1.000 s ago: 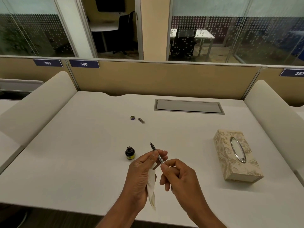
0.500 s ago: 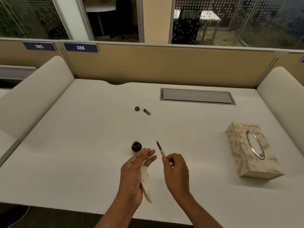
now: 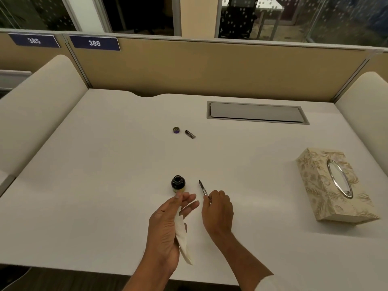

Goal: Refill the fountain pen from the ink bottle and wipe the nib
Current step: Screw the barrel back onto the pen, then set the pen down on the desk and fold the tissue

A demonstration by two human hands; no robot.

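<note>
Head view: I see my right hand (image 3: 218,213) grasping the fountain pen (image 3: 203,188) with clenched fingers, the nib pointing up and away, just right of the open ink bottle (image 3: 178,182) on the white desk (image 3: 105,185). My left hand (image 3: 168,225) holds a white tissue (image 3: 183,238) in the palm, fingers half loosened, just before the bottle. The bottle cap (image 3: 176,130) and a pen part (image 3: 190,134) lie further back. A tissue box (image 3: 333,185) stands at right.

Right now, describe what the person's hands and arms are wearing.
Both hands are bare: no gloves, rings or watch show on the left hand or the right hand. The left forearm is uncovered down to the frame edge. At the right arm's lower end a pale, whitish sleeve edge begins. No markings are visible.
</note>
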